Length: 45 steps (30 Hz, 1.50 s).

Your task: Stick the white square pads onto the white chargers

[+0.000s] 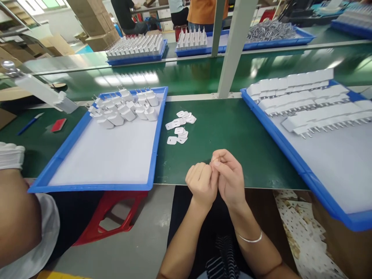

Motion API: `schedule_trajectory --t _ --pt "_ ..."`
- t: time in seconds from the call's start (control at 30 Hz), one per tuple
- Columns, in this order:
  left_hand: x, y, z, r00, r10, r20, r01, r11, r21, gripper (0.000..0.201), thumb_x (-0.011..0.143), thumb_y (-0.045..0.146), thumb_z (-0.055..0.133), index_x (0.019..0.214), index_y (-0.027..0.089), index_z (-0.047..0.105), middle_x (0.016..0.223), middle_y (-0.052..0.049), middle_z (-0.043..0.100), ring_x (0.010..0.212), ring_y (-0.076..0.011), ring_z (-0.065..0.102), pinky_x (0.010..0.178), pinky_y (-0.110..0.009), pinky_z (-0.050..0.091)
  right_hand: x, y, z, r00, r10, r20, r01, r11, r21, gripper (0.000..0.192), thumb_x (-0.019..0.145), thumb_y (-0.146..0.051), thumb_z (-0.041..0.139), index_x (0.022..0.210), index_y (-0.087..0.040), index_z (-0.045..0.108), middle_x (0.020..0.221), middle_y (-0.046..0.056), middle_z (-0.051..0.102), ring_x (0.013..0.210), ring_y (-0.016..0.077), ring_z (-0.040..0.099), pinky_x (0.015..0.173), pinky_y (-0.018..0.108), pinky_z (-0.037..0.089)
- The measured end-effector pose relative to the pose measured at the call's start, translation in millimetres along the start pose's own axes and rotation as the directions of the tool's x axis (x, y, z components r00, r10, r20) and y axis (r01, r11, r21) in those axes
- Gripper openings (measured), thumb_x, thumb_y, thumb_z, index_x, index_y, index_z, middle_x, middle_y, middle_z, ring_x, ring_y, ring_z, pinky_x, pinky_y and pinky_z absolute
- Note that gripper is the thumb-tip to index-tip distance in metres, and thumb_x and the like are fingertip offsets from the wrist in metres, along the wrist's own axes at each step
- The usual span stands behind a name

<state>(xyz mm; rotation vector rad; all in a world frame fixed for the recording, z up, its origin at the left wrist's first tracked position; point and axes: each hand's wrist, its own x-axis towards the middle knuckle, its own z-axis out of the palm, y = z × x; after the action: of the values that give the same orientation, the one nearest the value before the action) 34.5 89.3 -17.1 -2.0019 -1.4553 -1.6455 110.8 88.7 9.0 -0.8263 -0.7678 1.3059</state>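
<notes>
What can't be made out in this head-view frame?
- Whatever sits between the left hand and right hand: hidden by the curled fingers, so each grip's contents are unclear.
- Printing on the small white labels: too small.
- Right blue tray: cut off by the right edge.
- Neighbouring person's arm: cut off by the left edge.

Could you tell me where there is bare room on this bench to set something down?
The left tray is bare across its near half; chargers crowd its far end. Bare green mat lies between the labels and the right tray. That tray's near part is bare too; chargers fill its far rows.
</notes>
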Motion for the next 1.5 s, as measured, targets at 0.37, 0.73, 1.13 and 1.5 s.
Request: schedule_trajectory --t 0.37,0.73,1.13,1.5 --pt "6.1 -12.9 3.7 0.999 0.032 -0.029 -0.034 0.995 -0.096 0.042 0.090 0.006 0.061 0.059 0.018 0.035 0.052 0.006 0.031 0.049 -0.0094 0.024 0.052 -0.030 0.019 12.6 6.3 3.5 0.997 -0.033 0.063 0.035 0.999 -0.027 0.010 0.078 -0.026 0.064 0.080 -0.020 0.057 0.067 -0.006 0.048 0.062 0.0101 0.041 0.059 0.023 0.036" --pt "16.2 -4.8 -1.7 0.971 -0.143 0.194 0.191 0.947 -0.260 0.012 0.095 0.024 0.063 0.085 0.017 0.065 0.066 0.002 0.059 0.060 -0.0096 0.053 0.059 -0.022 0.042 32.8 -93.4 -76.6 0.940 -0.329 -0.088 0.142 0.616 -0.775 0.036 0.082 -0.036 0.072 0.114 -0.023 0.063 0.106 0.007 0.065 0.099 0.0228 0.061 0.084 0.037 0.049" --pt "15.6 -10.1 -24.3 0.748 -0.307 0.588 0.623 0.631 -0.463 0.031 0.102 0.038 0.047 0.099 0.019 0.070 0.073 0.000 0.062 0.071 -0.0121 0.058 0.072 -0.024 0.044 101.3 -118.0 -104.6 0.724 -0.362 -0.588 -0.595 0.103 -0.797 0.075 0.087 -0.038 0.068 0.150 -0.007 0.039 0.149 0.029 0.048 0.141 0.0431 0.043 0.111 0.055 0.041" --pt "15.4 -22.7 -18.5 0.801 -0.284 0.527 0.549 0.700 -0.457 0.042 0.104 0.041 0.042 0.095 0.017 0.075 0.067 0.000 0.059 0.068 -0.0130 0.058 0.073 -0.026 0.044 123.0 -94.0 -102.6 0.645 -0.490 -0.586 -0.667 0.012 -0.745 0.046 0.096 -0.038 0.066 0.137 -0.018 0.056 0.143 0.013 0.056 0.127 0.0297 0.058 0.103 0.053 0.052"
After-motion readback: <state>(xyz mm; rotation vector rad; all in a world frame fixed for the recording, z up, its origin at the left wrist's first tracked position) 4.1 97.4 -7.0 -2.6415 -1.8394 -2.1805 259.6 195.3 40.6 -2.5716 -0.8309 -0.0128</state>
